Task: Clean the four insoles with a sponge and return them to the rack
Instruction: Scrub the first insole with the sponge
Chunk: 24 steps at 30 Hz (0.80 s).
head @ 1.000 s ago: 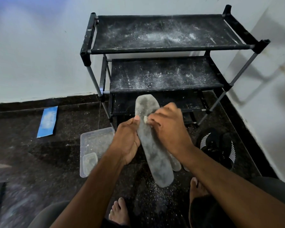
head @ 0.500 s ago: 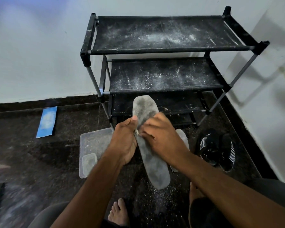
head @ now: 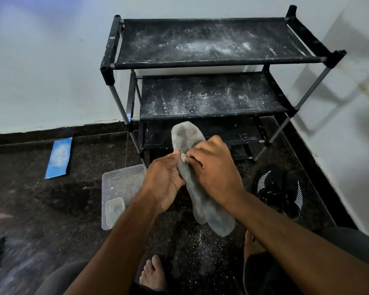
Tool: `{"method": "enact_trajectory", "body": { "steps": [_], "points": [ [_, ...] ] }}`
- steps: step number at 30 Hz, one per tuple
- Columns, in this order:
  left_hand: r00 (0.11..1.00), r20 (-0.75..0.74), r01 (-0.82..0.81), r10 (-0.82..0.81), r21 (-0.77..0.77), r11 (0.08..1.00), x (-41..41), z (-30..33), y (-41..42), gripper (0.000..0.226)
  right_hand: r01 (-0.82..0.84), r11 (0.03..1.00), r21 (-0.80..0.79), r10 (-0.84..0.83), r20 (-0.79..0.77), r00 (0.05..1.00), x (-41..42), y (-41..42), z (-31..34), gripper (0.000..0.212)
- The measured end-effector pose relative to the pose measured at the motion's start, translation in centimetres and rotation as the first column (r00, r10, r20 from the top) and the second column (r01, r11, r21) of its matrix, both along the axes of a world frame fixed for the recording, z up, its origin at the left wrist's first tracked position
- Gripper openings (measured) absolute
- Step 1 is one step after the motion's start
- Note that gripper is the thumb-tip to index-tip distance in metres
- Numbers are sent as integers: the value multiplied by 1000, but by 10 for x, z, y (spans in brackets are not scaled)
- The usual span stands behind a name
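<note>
A grey dusty insole [head: 209,207] is held in the air in front of the black three-shelf rack [head: 211,62], toe end pointing up toward the rack. My left hand [head: 164,182] grips its left edge near the middle, thumb on top. My right hand [head: 215,169] lies over the insole with fingers curled around a small pale sponge [head: 182,157], of which only a corner shows at the fingertips. The rack's shelves are covered in white powder and carry no insoles in view.
A clear plastic tub [head: 119,184] with a smaller container inside sits on the dark floor to the left. A blue strip [head: 59,157] lies by the wall. A black striped shoe [head: 279,188] is at the right. White powder speckles the floor near my bare feet [head: 152,273].
My right hand slid the sponge to the left and down across the insole, then back up a little. The pale insoles glimpsed behind the held one are now hidden.
</note>
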<state>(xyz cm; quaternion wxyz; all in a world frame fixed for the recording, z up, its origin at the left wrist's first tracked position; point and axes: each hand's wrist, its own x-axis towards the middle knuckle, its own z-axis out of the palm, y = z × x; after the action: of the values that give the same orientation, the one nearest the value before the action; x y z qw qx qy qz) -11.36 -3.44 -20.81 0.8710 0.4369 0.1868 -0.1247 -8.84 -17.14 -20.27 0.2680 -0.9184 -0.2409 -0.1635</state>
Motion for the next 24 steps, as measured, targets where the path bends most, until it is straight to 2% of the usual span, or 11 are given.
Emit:
{"method": "enact_trajectory", "body": {
  "steps": [2,4,5,9,11,14,17,19,22,24],
  "points": [
    [1000,-8,-20,20,3,1000,-1,1,2,37,-121,993,-3,121,-24,992,-10,6,1,13],
    [1000,-11,-22,23,17,1000,0,0,4,37,-225,974,-10,224,-67,972,-14,6,2,19],
    [1000,-3,-22,22,24,999,0,0,4,37,-209,978,-14,208,-76,975,-10,3,3,20],
    [998,18,-62,62,23,998,2,4,6,39,37,998,48,-33,-82,996,9,-12,7,11],
    [997,-14,-71,71,-18,997,1,8,5,43,65,995,73,-59,-75,995,7,-11,8,12],
    [999,-34,14,-17,-89,996,-2,10,1,60,129,986,104,-119,-96,988,4,-8,7,13],
    [999,4,51,-51,-114,992,-3,7,-2,59,185,969,166,-166,-125,978,6,-8,6,11],
    [999,2,49,-49,-141,989,-3,5,-2,59,108,984,139,-89,-135,987,0,-4,4,12],
    [999,-38,27,-32,-114,993,-2,5,-1,60,-146,984,97,160,-153,975,-17,9,1,14],
    [998,-52,23,-27,-70,997,-2,6,1,55,-209,976,61,215,-128,968,-16,9,0,15]
  ]
}}
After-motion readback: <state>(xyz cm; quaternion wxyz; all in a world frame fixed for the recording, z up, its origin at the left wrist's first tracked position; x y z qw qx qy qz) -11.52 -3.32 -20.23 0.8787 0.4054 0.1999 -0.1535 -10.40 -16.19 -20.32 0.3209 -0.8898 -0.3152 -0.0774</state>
